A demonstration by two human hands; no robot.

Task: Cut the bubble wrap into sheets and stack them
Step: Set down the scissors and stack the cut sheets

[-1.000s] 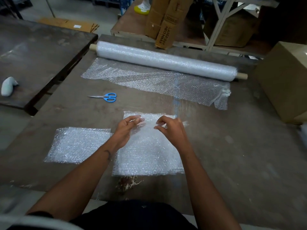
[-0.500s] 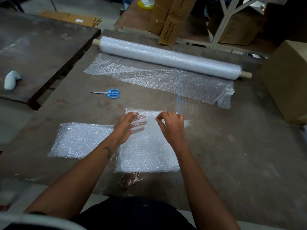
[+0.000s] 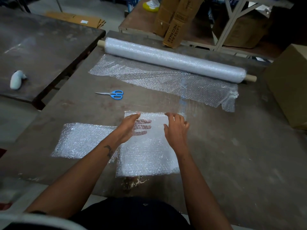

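At the centre of the frame, a cut bubble wrap sheet (image 3: 147, 150) lies flat on the brown desk (image 3: 232, 163), its lower edge near the desk's front edge. The left hand (image 3: 131, 128) has its fingers slipped under the sheet's top layer (they show through the plastic, straight and spread), with the thumb on top near the sheet's upper left corner. The right hand (image 3: 177, 128) is over the sheet's upper right part, fingers loosely bent and gripping nothing; whether the fingertips touch the wrap cannot be told.

Just left of this sheet lies a second sheet (image 3: 83, 141), flat, its right edge meeting or slightly overlapping the first under the left forearm. Blue-handled scissors (image 3: 114, 94) rest closed on the desk, above and left of the hands, apart from both sheets. Across the upper middle of the frame lies the bubble wrap roll (image 3: 174, 58) on a cardboard core, with an unrolled length (image 3: 166, 82) spread toward the hands, its right end crumpled.
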